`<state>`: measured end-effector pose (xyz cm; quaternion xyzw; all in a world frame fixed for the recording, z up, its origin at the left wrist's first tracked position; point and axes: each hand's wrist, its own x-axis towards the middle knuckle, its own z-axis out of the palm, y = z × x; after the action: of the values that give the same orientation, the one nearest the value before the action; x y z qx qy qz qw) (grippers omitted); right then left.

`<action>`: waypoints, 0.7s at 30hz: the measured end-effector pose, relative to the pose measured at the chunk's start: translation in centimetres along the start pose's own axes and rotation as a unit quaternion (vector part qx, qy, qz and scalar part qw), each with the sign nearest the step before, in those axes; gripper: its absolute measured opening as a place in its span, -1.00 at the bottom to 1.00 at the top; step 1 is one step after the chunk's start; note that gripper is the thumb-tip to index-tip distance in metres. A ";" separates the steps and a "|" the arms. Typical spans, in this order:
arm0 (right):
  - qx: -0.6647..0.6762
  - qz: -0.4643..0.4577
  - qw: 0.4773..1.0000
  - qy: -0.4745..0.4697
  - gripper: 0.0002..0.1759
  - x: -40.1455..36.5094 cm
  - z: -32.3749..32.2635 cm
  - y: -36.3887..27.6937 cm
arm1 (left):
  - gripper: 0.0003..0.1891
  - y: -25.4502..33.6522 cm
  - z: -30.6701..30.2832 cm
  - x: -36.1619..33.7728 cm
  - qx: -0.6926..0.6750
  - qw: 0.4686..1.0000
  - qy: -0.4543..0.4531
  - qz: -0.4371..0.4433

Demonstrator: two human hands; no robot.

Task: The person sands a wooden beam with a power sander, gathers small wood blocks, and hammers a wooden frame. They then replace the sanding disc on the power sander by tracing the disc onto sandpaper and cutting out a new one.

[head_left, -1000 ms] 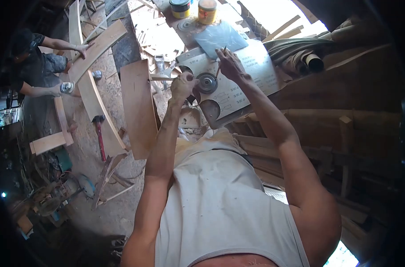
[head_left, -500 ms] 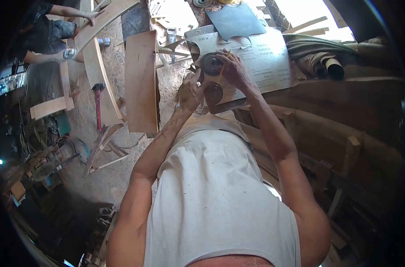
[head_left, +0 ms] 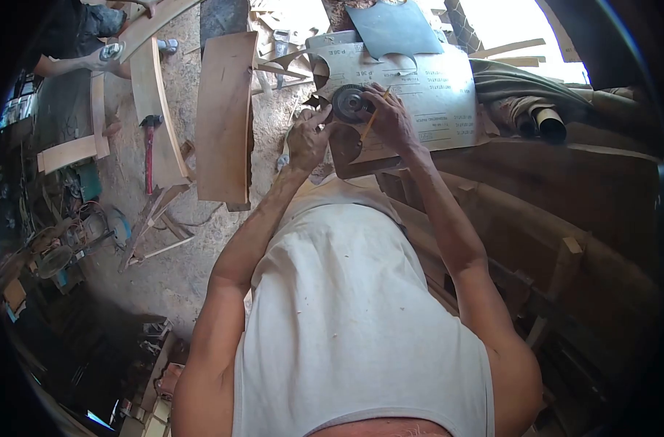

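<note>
A round dark metal disc [head_left: 349, 103] with a stepped, ringed centre lies flat on a printed sheet of sandpaper [head_left: 438, 95], grey backing up. My right hand [head_left: 396, 124] is closed around a yellow pencil [head_left: 370, 125], its fingertips at the disc's right edge. The pencil slants down toward a dark brown round area [head_left: 344, 143] just below the disc. My left hand [head_left: 308, 142] is at the disc's left side, thumb and forefinger apart near its rim. Rounded cut-outs show along the sheet's left edge. Another grey-blue sheet [head_left: 394, 29] with curved cut-outs overlaps the top.
A wide wooden board [head_left: 225, 120] stands to the left, with a red-handled hammer [head_left: 150, 149] on a curved wooden piece beyond it. A handsaw [head_left: 281, 44] lies above. Rolled material [head_left: 547, 120] is at right. Another person's hand [head_left: 106, 57] is at upper left.
The view has shifted slightly. My left fingers have opened a little away from the disc's rim. My right hand stays by the disc with the pencil.
</note>
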<state>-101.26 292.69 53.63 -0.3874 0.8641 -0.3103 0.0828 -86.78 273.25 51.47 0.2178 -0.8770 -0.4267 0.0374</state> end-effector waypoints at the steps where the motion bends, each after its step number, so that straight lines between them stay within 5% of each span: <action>1: -0.006 -0.003 1.000 -0.008 -0.47 -0.3 -0.1 0.2 | -0.46 -0.1 0.2 0.0 -0.021 1.000 -0.007 -0.009; 19: -0.022 0.008 0.999 -0.026 -0.46 -0.7 -0.3 -0.8 | -0.42 1.3 -1.0 -0.2 0.049 0.998 0.023 0.038; 21: -0.022 0.010 0.999 -0.025 -0.45 -0.7 -0.5 -1.0 | -0.42 2.7 -2.1 0.2 0.135 0.969 0.063 0.196</action>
<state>-100.34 292.97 54.58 -0.3879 0.8724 -0.2805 0.0992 -87.37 273.13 54.84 0.0710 -0.9478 -0.2743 0.1463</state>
